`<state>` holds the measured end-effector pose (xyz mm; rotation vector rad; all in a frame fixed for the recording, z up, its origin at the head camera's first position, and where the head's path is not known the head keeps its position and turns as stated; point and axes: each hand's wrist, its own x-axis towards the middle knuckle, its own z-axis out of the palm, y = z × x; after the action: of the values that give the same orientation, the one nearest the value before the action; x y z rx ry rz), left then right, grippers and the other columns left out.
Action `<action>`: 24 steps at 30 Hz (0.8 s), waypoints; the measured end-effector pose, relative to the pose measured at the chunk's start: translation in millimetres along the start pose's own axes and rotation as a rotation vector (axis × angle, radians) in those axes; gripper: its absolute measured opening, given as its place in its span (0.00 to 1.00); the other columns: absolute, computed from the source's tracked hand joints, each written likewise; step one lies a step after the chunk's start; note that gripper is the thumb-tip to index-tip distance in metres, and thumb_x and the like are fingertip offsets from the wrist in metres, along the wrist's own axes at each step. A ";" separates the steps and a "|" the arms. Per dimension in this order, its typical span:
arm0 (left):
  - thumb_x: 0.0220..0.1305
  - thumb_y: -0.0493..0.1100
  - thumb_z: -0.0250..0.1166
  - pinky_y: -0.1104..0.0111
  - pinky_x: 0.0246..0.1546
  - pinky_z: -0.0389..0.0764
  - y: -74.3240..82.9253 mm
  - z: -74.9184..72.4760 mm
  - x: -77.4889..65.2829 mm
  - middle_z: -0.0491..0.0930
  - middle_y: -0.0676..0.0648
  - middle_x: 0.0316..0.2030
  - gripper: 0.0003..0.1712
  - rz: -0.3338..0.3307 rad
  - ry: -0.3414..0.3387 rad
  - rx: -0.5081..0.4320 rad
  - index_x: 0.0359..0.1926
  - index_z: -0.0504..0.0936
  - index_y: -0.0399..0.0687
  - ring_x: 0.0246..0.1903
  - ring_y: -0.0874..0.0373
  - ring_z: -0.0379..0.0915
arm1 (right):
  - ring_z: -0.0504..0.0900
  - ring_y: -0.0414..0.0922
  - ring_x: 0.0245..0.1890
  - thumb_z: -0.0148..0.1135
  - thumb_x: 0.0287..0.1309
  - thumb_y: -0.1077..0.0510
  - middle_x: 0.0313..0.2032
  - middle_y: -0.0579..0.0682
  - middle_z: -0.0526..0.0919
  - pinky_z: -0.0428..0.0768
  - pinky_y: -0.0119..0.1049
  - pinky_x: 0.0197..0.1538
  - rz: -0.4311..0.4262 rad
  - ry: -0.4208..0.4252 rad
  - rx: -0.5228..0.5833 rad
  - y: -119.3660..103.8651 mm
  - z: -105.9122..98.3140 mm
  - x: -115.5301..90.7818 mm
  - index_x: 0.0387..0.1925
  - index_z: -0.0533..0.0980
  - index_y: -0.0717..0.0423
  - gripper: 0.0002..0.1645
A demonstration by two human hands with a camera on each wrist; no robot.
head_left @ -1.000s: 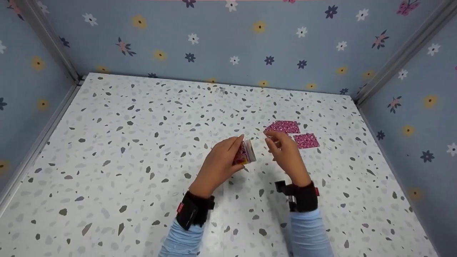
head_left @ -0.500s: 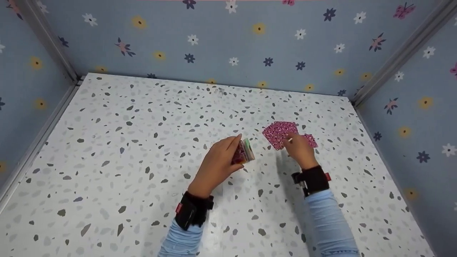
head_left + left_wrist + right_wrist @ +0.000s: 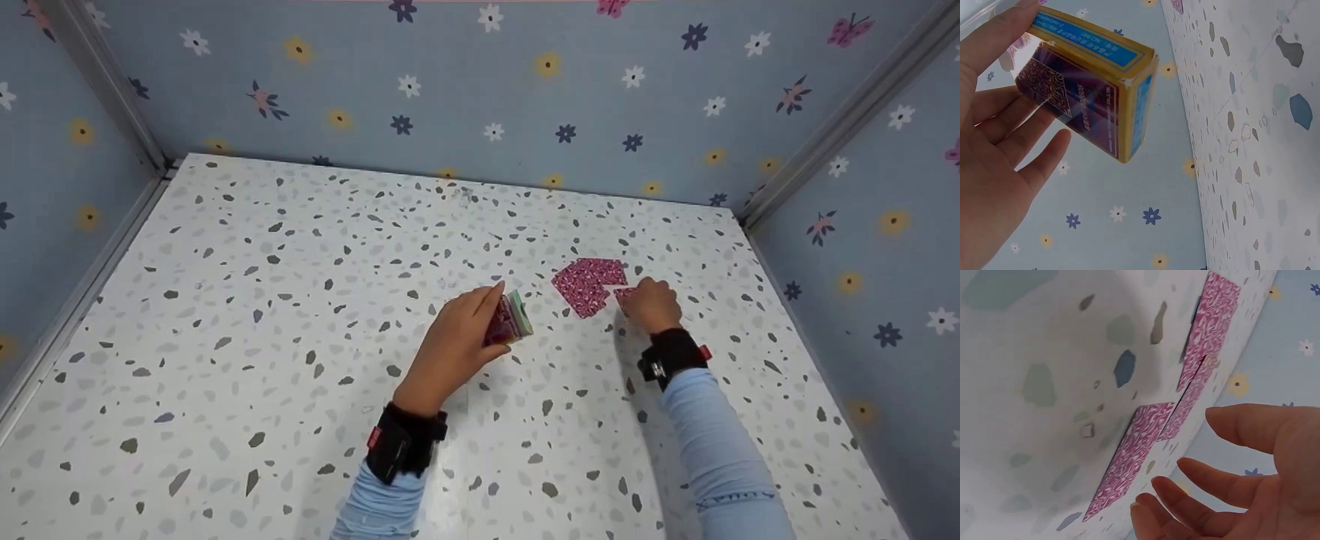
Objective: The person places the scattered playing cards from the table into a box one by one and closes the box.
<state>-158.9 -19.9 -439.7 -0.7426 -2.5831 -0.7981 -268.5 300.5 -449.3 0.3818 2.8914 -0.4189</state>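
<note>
My left hand point(image 3: 454, 345) grips a playing card box point(image 3: 506, 319) above the table, thumb on one side and fingers on the other. In the left wrist view the box point(image 3: 1092, 90) shows a yellow border, a dark purple face and blue printed edges. Pink patterned playing cards lie face down to its right: two overlapping cards point(image 3: 583, 289) and a separate card point(image 3: 622, 298) beside them. Over that separate card hovers my right hand point(image 3: 652, 306), hiding much of it in the head view. The right wrist view shows the right fingers point(image 3: 1207, 484) bent loosely, with nothing between them and the thumb.
A white speckled table top point(image 3: 315, 285) spreads around both hands. Blue flowered panels point(image 3: 450, 82) stand behind it and at both sides, meeting at grey metal corner posts point(image 3: 840, 112).
My right hand has moved to the right, from the left side of the overlapping cards to over the separate card. My left hand and the box stay almost still.
</note>
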 end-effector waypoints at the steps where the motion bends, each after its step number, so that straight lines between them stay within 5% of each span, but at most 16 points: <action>1: 0.51 0.50 0.71 0.58 0.62 0.68 0.1 -0.2 0.0 0.71 0.43 0.59 0.45 -0.001 0.000 -0.002 0.67 0.63 0.39 0.59 0.49 0.68 | 0.75 0.63 0.47 0.50 0.60 0.52 0.48 0.70 0.74 0.78 0.52 0.43 0.019 -0.007 -0.003 1.5 -0.1 2.1 0.48 0.70 0.71 0.25; 7: 0.50 0.49 0.71 0.58 0.62 0.68 0.9 -1.6 0.0 0.71 0.42 0.59 0.45 -0.017 -0.009 -0.008 0.67 0.63 0.39 0.59 0.48 0.68 | 0.62 0.69 0.60 0.49 0.62 0.50 0.58 0.76 0.62 0.67 0.60 0.60 0.102 -0.036 -0.009 10.4 -0.6 11.5 0.60 0.60 0.75 0.36; 24: 0.52 0.50 0.70 0.57 0.61 0.68 1.4 -1.5 1.0 0.71 0.43 0.59 0.45 -0.034 -0.032 -0.003 0.67 0.62 0.39 0.59 0.48 0.67 | 0.59 0.68 0.62 0.57 0.53 0.35 0.60 0.78 0.60 0.62 0.59 0.64 0.175 -0.079 -0.056 14.4 5.3 16.1 0.62 0.57 0.74 0.52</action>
<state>-158.7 -19.4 -437.5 -0.7198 -2.6297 -0.8074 -278.8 315.8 -461.6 0.5897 2.7578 -0.3152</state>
